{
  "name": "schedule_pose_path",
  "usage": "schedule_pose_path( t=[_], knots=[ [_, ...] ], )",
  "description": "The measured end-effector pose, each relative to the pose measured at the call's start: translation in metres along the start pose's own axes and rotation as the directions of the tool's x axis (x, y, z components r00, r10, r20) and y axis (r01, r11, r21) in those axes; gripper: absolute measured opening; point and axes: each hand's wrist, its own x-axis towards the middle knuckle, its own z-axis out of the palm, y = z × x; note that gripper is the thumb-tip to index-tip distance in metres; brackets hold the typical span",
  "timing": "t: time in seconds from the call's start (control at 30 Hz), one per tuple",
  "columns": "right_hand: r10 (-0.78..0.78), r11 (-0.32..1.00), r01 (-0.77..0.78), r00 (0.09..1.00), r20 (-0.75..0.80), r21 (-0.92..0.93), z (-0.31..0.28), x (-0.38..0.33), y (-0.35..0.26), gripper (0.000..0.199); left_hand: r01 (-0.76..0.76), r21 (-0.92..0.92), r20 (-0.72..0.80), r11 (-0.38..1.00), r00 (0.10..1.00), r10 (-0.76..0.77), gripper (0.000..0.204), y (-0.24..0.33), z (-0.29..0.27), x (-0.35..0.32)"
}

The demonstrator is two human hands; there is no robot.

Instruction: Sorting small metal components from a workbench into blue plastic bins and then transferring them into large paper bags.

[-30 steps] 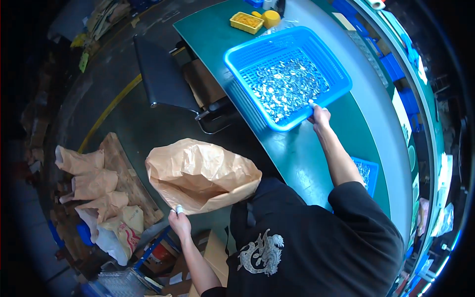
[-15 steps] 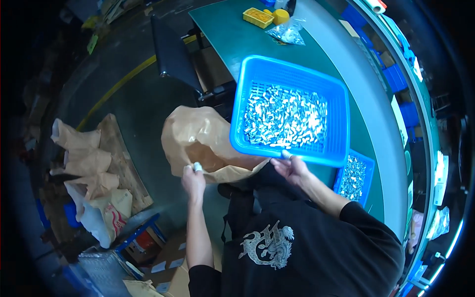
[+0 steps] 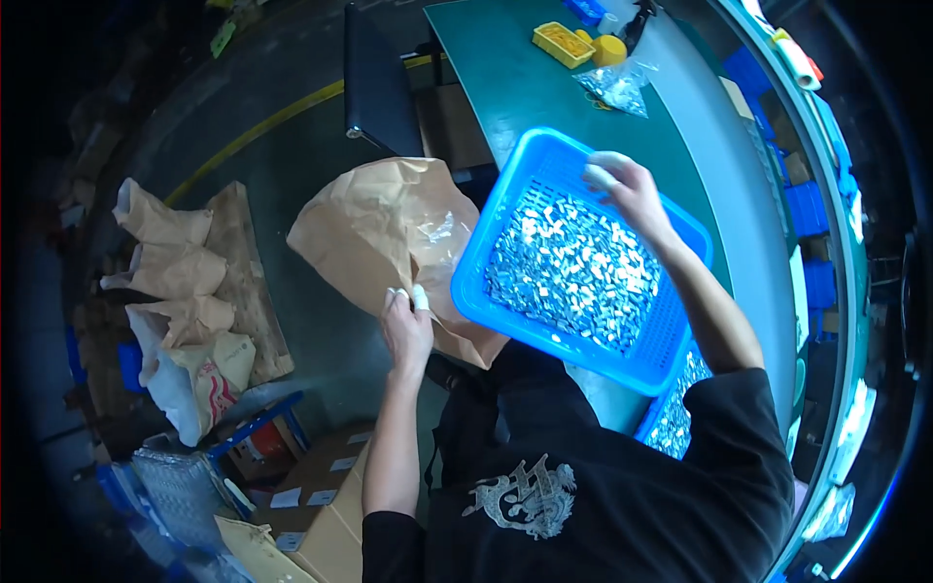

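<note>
My left hand (image 3: pixel 408 325), with pale covers on fingertips, pinches the rim of a large brown paper bag (image 3: pixel 360 223) at its near side. Clear plastic shows inside the bag's creased mouth. Right of it, a blue plastic basket (image 3: pixel 476 291) sits at a slant by the green table's edge, its left corner close against the bag. Many small shiny metal pieces (image 3: pixel 573 267) cover its slotted bottom. Over the basket's far rim is my right hand (image 3: pixel 627 189), fingers loosely bent and slightly apart; whether they touch the rim is unclear.
A second blue basket (image 3: pixel 671 413) of metal pieces stands partly under the first. On the green table (image 3: pixel 496 58) lie a yellow tray (image 3: pixel 564 44) and a clear plastic bag (image 3: pixel 617 89). Brown paper sacks (image 3: pixel 180 272) stand on the left; cardboard boxes (image 3: pixel 326 505) are lower left.
My right hand has left the basket's near rim and moved to its far side. The basket has turned clockwise. The paper bag's mouth has changed shape, with my left hand still on its rim.
</note>
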Motion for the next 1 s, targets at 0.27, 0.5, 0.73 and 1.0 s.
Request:
schedule_pose_path(
  t=[0.27, 0.5, 0.73, 1.0],
  knots=[
    [0.379, 0.528, 0.4, 0.679, 0.629, -0.749, 0.181, 0.144, 0.012, 0.045, 0.008, -0.006, -0.256, 1.0, 0.967, -0.009, 0.028, -0.01, 0.015, 0.008],
    [0.284, 0.371, 0.731, 0.499, 0.819, -0.573, 0.227, 0.191, 0.057, 0.029, 0.099, 0.006, -0.276, 0.995, 0.957, -0.093, 0.02, -0.021, 0.052, -0.026],
    [0.198, 0.174, 0.8, 0.543, 0.816, -0.574, 0.195, 0.245, 0.067, 0.031, 0.464, -0.168, -0.061, 0.87, 0.876, -0.479, 0.024, 0.006, 0.064, -0.051],
    [0.519, 0.522, 0.567, 0.382, 0.765, -0.637, 0.179, 0.258, 0.088, 0.031, 0.555, -0.088, -0.005, 0.828, 0.83, -0.557, 0.018, 0.014, 0.071, -0.033]
  ],
)
